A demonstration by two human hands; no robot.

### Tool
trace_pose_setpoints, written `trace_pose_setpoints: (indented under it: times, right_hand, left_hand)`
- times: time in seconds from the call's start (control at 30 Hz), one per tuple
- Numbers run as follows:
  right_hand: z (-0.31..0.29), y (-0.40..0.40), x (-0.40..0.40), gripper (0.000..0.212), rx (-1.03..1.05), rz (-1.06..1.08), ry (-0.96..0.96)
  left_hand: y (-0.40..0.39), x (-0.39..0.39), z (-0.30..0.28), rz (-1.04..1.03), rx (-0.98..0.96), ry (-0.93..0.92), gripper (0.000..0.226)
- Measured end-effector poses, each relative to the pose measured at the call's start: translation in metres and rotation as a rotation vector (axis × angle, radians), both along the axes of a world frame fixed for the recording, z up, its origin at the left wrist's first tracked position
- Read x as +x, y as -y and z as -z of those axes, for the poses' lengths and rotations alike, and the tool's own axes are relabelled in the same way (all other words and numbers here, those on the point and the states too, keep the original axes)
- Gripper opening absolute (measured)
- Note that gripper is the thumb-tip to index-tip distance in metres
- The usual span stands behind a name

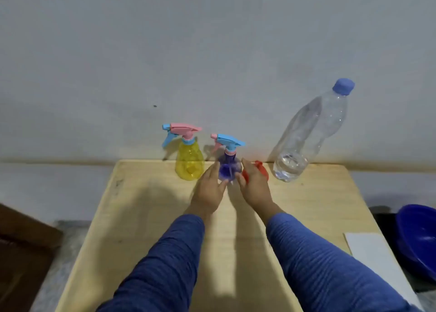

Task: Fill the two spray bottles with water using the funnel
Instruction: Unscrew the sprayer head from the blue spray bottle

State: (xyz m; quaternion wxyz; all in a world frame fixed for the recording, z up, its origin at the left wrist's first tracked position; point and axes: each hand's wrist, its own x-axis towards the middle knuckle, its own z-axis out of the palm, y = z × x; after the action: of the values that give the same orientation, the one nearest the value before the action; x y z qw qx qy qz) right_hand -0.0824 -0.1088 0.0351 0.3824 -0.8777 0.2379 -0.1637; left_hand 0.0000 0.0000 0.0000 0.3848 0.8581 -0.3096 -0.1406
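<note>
- Left hand (pixel 210 189), fingers spread, touches the purple spray bottle (pixel 229 167) at frame centre.
- Right hand (pixel 256 186) partly covers the red funnel (pixel 259 167); its grip cannot be told.
- Yellow spray bottle (pixel 189 163) and water bottle (pixel 306 137) flank them on the bench (pixel 146 217).

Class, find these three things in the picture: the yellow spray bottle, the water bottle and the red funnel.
yellow spray bottle (pixel 189 164): head view, on its yellow body.
water bottle (pixel 304 137): head view, on its clear middle.
red funnel (pixel 259 164): head view, on the red edge showing behind the right hand.

— The worktop (pixel 146 217)?
— Pale wood, matt. The water bottle (pixel 304 141) is clear, glossy plastic.
— And the spray bottles?
— Translucent plastic: yellow one (pixel 189 164), purple one (pixel 228 167). Sleeves (pixel 165 264) ribbed cloth.
</note>
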Motion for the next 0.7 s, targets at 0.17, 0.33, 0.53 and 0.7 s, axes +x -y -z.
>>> trace_pose_setpoints:
  times: [0.17, 0.33, 0.53, 0.7]
  right_hand:
    - [0.032, 0.014, 0.021, 0.045, 0.104, 0.042, 0.072]
    - [0.056, 0.025, 0.037, 0.046, 0.173, 0.098, 0.086]
    - [0.063, 0.025, 0.041, 0.043, 0.241, 0.169, 0.125]
    - [0.052, 0.013, 0.028, 0.042, 0.262, 0.214, 0.131]
  left_hand:
    - [0.028, 0.011, 0.030, -0.101, -0.133, -0.110, 0.063]
    - [0.043, 0.015, 0.038, -0.192, -0.204, -0.182, 0.054]
    - [0.045, 0.012, 0.042, -0.264, -0.252, -0.263, 0.059]
    - [0.036, -0.005, 0.031, -0.264, -0.281, -0.260, 0.054]
